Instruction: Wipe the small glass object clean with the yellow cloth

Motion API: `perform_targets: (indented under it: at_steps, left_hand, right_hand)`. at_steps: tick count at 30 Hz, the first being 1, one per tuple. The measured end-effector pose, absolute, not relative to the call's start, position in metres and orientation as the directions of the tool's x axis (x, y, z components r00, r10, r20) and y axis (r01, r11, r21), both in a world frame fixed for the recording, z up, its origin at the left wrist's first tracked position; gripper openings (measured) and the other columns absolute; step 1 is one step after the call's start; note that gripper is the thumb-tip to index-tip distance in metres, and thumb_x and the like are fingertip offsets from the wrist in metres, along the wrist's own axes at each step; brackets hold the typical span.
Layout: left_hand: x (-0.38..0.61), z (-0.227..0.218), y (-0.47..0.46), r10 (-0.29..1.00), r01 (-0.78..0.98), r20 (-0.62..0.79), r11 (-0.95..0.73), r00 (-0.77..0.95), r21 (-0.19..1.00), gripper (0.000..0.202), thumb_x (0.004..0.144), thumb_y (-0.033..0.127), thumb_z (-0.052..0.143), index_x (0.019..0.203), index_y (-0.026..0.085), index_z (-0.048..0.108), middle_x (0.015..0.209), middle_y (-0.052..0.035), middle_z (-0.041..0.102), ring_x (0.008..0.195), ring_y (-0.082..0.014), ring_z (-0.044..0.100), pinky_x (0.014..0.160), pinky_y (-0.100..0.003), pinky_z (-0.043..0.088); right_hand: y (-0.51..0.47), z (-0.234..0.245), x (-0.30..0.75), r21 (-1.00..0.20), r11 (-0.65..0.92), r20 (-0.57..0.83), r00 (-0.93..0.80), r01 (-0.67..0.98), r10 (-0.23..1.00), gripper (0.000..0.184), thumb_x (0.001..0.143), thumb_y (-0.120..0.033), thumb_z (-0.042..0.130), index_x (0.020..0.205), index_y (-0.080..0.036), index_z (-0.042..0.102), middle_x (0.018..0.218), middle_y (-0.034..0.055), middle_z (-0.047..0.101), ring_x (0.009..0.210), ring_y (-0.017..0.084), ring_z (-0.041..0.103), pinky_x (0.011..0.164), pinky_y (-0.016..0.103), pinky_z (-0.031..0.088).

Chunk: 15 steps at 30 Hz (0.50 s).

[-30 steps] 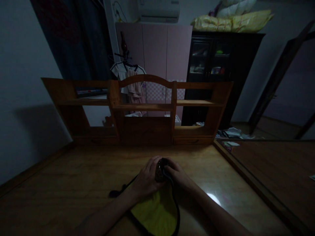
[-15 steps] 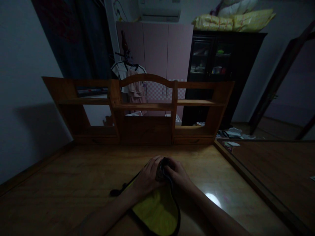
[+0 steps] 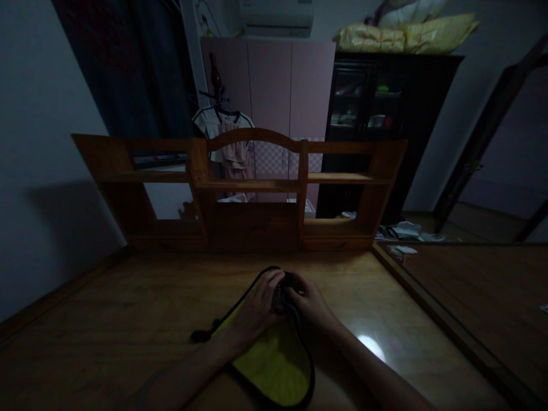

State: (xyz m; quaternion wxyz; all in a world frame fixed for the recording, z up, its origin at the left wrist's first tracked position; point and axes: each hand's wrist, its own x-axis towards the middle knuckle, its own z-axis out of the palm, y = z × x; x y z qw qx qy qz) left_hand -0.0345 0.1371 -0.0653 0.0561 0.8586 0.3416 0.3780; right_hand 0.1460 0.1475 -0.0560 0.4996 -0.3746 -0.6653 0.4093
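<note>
A yellow fabric piece with black edging (image 3: 278, 365), like a flat pouch, lies at the front middle of the desk. My left hand (image 3: 257, 305) rests over its upper part, with its fingers curled round the fabric towards a dark shiny object (image 3: 280, 297). From the other side, my right hand (image 3: 314, 302) is closed, with thumb and fingers pinching at this dark object and the black edge. The dark object is partly hidden between the hands, and its kind cannot be made out. A black tab (image 3: 200, 335) sticks out at the pouch's left.
The wooden desk (image 3: 128, 319) has a shelf unit (image 3: 252, 185) along its back. A raised wooden edge (image 3: 428, 308) runs down the right side. White wall (image 3: 43, 171) borders the left. Beyond stand a pink wardrobe (image 3: 269, 85) and a black cabinet (image 3: 422, 103).
The pouch's black upper edge now shows more above my left hand, whose fingers have shifted slightly. My right hand stays nearly in place at the dark object.
</note>
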Motion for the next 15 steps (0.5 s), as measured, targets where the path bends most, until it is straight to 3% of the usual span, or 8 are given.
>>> perform_targets:
  at_steps: [7,15]
  left_hand:
    - [-0.0329,-0.0564,0.1317,0.653,0.427,0.587,-0.757,0.479,0.494,0.076,0.084,0.033,0.066,0.145,0.025,0.021,0.145,-0.0136,0.032,0.136,-0.0291,0.031,0.111,-0.051,0.033]
    - [-0.0319,-0.0586,0.1346,0.667,0.427,0.550,-0.745,0.503,0.512,0.080,0.080,0.026,0.071,0.144,0.025,0.023,0.143,-0.0128,0.035,0.136,-0.0289,0.033,0.111,-0.052,0.033]
  right_hand:
    - [0.1474,-0.0542,0.1457,-0.913,0.394,0.365,-0.220,0.107,0.905,0.032,0.083,-0.022,0.054,0.115,-0.020,0.061,0.107,0.0055,0.066,0.102,0.023,0.060,0.091,0.037,0.046]
    - [0.1477,-0.0565,0.1484,-0.895,0.400,0.357,-0.222,0.196,0.907,0.032,0.083,-0.020,0.053,0.114,-0.020,0.061,0.106,0.0057,0.066,0.099,0.023,0.060,0.087,0.037,0.047]
